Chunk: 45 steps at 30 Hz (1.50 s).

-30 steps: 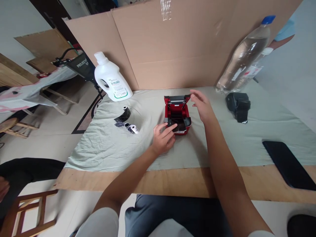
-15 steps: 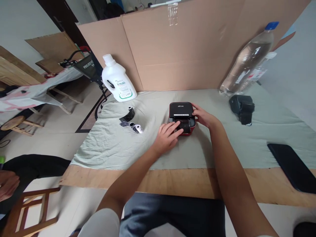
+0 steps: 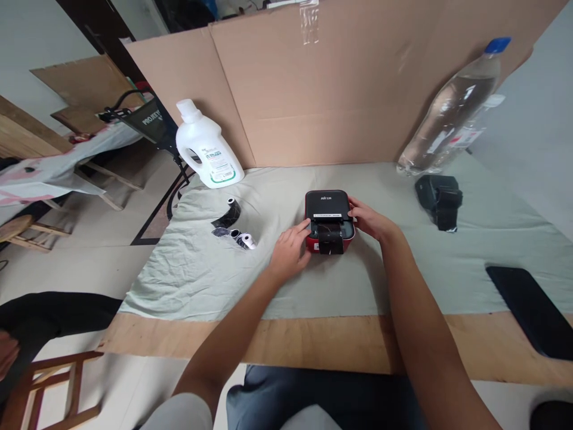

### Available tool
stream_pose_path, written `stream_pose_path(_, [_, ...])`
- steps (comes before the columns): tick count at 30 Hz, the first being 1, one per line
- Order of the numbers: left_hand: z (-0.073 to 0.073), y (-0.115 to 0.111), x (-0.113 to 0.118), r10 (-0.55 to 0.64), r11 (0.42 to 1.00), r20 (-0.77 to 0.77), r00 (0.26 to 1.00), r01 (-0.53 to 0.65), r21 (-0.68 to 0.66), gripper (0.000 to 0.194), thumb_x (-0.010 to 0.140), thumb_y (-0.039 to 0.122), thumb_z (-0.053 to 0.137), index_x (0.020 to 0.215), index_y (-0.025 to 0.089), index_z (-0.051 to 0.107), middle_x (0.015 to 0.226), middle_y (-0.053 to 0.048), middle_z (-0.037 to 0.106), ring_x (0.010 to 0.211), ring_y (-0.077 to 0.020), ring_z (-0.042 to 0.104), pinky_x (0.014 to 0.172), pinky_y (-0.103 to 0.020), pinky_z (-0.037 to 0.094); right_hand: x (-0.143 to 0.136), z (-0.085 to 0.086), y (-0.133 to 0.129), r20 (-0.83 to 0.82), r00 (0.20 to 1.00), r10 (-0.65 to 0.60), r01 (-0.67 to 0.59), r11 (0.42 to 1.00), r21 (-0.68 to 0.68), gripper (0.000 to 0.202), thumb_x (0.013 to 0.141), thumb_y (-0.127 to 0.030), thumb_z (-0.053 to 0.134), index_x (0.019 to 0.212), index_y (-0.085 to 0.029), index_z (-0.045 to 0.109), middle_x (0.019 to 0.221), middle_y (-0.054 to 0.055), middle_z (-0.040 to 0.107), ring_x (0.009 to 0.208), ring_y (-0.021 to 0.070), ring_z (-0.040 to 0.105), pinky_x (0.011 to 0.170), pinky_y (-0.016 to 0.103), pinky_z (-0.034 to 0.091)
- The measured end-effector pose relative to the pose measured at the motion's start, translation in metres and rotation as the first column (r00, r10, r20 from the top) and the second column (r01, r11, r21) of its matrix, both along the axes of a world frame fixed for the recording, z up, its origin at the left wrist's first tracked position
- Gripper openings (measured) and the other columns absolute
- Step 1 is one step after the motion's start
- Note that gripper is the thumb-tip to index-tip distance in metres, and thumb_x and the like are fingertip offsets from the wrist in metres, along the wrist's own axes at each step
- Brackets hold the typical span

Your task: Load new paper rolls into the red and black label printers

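Note:
A small red-and-black label printer (image 3: 326, 206) sits on the cloth in front of me, its lid up at the back. A black label strip (image 3: 331, 240) hangs out over its front edge. My left hand (image 3: 290, 248) holds the printer's left side, fingertips at the top edge and thumb low. On the right side, my right hand (image 3: 369, 220) grips the casing, with some fingers hidden behind it. To the left lie a partly unrolled black label roll (image 3: 231, 214) and several small rolls with patterned strips (image 3: 242, 239).
A white detergent bottle (image 3: 210, 146) and a large clear bottle (image 3: 452, 113) stand before a cardboard screen (image 3: 331, 89). A black strapped item (image 3: 439, 200) and a black phone (image 3: 532, 310) lie at right. At far left, another person's hand (image 3: 6, 353) shows.
My left hand has moved off the label strip to the printer's left side. The strip now hangs over the front. My right hand stays at the right side.

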State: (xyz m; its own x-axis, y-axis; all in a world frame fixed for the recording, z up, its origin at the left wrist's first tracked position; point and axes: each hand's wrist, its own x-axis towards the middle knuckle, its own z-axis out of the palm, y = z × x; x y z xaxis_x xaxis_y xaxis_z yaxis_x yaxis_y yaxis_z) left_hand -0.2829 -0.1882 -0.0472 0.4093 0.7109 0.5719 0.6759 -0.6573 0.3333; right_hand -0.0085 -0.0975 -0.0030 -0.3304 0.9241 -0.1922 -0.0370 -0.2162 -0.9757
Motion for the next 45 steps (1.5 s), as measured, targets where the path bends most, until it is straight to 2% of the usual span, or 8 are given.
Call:
stream_pose_path(19, [0.007,-0.001,0.008,0.049,0.994,0.12,0.992,-0.037,-0.103,0.052,0.084,0.011,0.057,0.135,0.021,0.052,0.147,-0.014,0.064,0.112,-0.0227,0.071,0.092,-0.037,0.058,0.007,-0.01,0.006,-0.011,0.998,0.056,-0.056,0.998,0.016,0.068,0.069,-0.029,0.071,0.136,-0.04,0.063,0.145,-0.002,0.064,0.128,0.0274,0.061,0.089,0.037,0.057])
stream_pose_path(21, [0.011,0.0,-0.008,0.078,0.994,0.15,0.986,-0.066,-0.084,0.045,0.088,0.013,0.054,0.132,0.023,0.053,0.146,-0.013,0.066,0.092,-0.0174,0.072,0.085,-0.034,0.058,0.007,-0.013,0.007,-0.026,0.998,0.062,-0.062,0.998,0.011,0.07,0.07,-0.033,0.073,0.138,-0.04,0.061,0.146,-0.001,0.063,0.128,0.0281,0.061,0.09,0.038,0.058])
stream_pose_path(24, [0.032,0.013,-0.053,0.335,0.942,0.184,0.924,-0.329,-0.062,0.033,0.095,0.021,0.051,0.128,0.021,0.056,0.141,-0.013,0.068,0.081,-0.0156,0.067,0.086,-0.034,0.057,0.007,-0.014,0.007,-0.041,0.994,0.101,-0.101,0.995,0.004,0.07,0.071,-0.037,0.074,0.139,-0.039,0.06,0.146,-0.001,0.063,0.125,0.0281,0.062,0.09,0.039,0.058])
stream_pose_path(28, [0.068,0.054,-0.122,0.707,0.678,-0.069,0.704,-0.703,-0.215,0.044,0.094,0.032,0.056,0.135,0.016,0.059,0.139,-0.017,0.066,0.118,-0.0308,0.067,0.106,-0.046,0.052,0.009,-0.013,0.008,-0.054,0.991,0.123,-0.123,0.992,0.006,0.066,0.072,-0.038,0.075,0.136,-0.038,0.061,0.143,-0.001,0.064,0.122,0.0265,0.063,0.09,0.038,0.057])
stream_pose_path(31, [0.077,0.087,-0.153,0.679,0.517,-0.369,0.634,-0.771,-0.373,0.069,0.09,0.039,0.064,0.154,0.017,0.048,0.167,-0.02,0.041,0.144,-0.0428,0.051,0.113,-0.057,0.047,0.01,-0.012,0.009,-0.038,0.992,0.12,-0.121,0.993,-0.006,0.067,0.071,-0.037,0.076,0.136,-0.038,0.061,0.139,-0.001,0.066,0.118,0.0262,0.064,0.089,0.038,0.057])
stream_pose_path(33, [0.074,0.102,-0.161,0.569,0.492,-0.5,0.652,-0.758,-0.429,0.075,0.089,0.035,0.065,0.159,0.024,0.044,0.173,-0.017,0.034,0.145,-0.0435,0.05,0.113,-0.058,0.047,0.01,-0.013,0.011,-0.033,0.991,0.131,-0.131,0.991,0.006,0.065,0.071,-0.036,0.075,0.135,-0.037,0.062,0.138,-0.002,0.067,0.117,0.0259,0.065,0.09,0.039,0.057])
stream_pose_path(38, [0.069,0.111,-0.169,0.566,0.5,-0.568,0.598,-0.796,-0.34,0.059,0.086,0.016,0.055,0.144,0.024,0.063,0.147,-0.016,0.059,0.123,-0.036,0.066,0.102,-0.048,0.054,0.009,-0.012,0.01,-0.028,0.989,0.148,-0.146,0.989,0.036,0.062,0.071,-0.034,0.071,0.132,-0.038,0.063,0.138,-0.003,0.068,0.118,0.026,0.065,0.091,0.04,0.058])
stream_pose_path(45, [0.084,0.065,-0.236,0.661,0.479,-0.552,0.508,-0.852,-0.211,0.05,0.089,0.022,0.058,0.138,0.018,0.067,0.126,-0.016,0.07,0.114,-0.0325,0.067,0.103,-0.045,0.054,0.008,-0.014,0.01,-0.036,0.991,0.131,-0.13,0.991,0.029,0.061,0.071,-0.035,0.071,0.131,-0.039,0.063,0.133,-0.003,0.07,0.112,0.025,0.066,0.098,0.042,0.056])
